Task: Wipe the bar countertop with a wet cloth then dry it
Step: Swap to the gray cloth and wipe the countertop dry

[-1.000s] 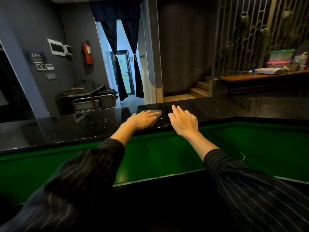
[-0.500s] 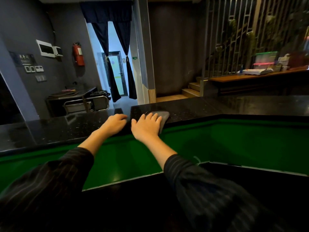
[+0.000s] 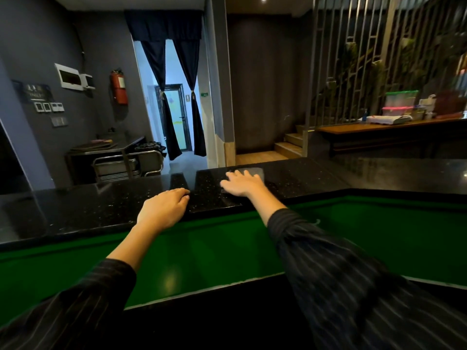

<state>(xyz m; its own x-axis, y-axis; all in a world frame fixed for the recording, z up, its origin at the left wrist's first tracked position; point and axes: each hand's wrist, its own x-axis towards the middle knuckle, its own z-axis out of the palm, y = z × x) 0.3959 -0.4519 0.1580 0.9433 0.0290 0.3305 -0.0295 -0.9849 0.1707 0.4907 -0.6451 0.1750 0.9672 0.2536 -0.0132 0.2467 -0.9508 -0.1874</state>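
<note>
A glossy black speckled bar countertop runs across the view above a green panel. A grey cloth lies flat on it near the far edge. My right hand presses flat on the cloth with fingers spread, covering most of it. My left hand rests on the counter's near edge to the left of the cloth, fingers loosely curled, holding nothing.
Behind the counter stand a steel trolley and a doorway with dark curtains. Wooden steps and a wooden side table with plastic boxes are at the right. A green ledge lies below the counter.
The cloth passed from under my left hand to under my right hand, which slid it toward the counter's far edge. My left hand moved left and back to the near edge.
</note>
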